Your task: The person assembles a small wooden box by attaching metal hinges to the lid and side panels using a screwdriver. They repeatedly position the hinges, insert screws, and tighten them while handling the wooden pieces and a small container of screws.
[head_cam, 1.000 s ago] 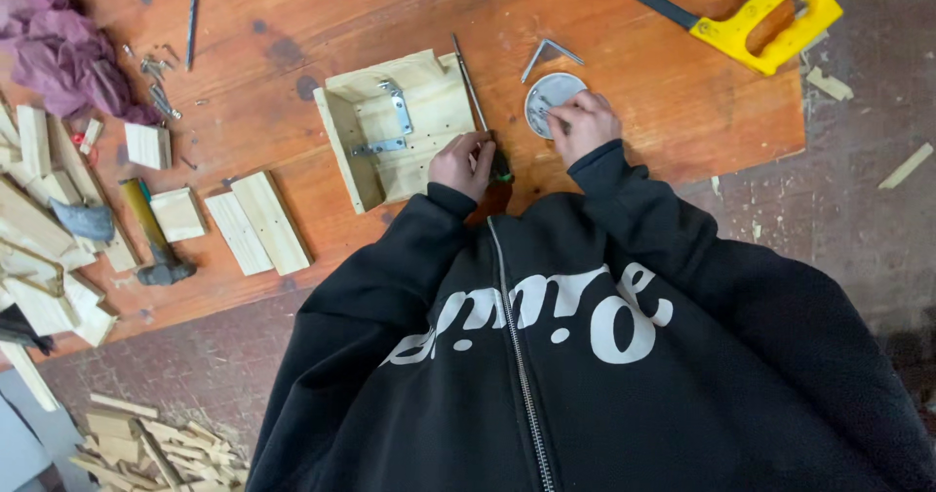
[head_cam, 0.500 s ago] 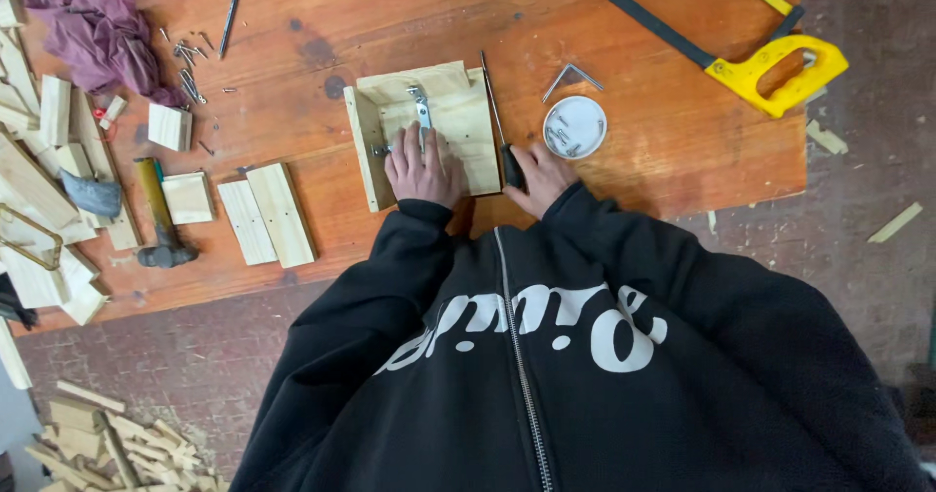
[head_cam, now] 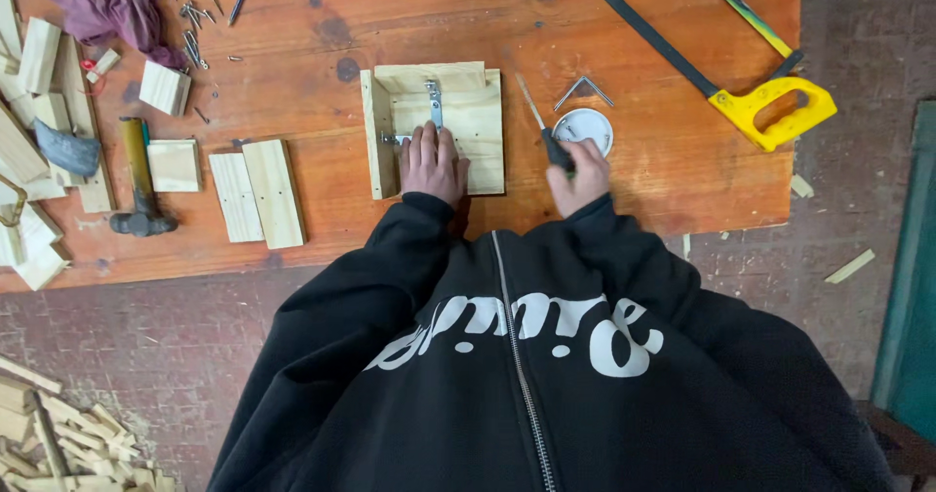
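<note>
Two hands at work on an orange wooden table (head_cam: pixel 322 14). Left hand (head_cam: pixel 433 163): fingers spread flat, pressing down on a small pale wooden box (head_cam: pixel 439 126), fingertips just below its metal bracket (head_cam: pixel 432 102). Right hand (head_cam: pixel 581 175): fingers closed around a screwdriver (head_cam: pixel 546 136), shaft pointing away past the fingertips; white round lid (head_cam: pixel 583 126) just beyond them. Handling note: the box likely wants firm downward pressure and the driver tip kept square to the bracket to avoid slipping

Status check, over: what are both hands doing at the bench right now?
Left hand flat on the wooden box, by its metal bracket. Right hand grips a screwdriver, beside the white lid. Nothing between screwdriver and box.
</note>
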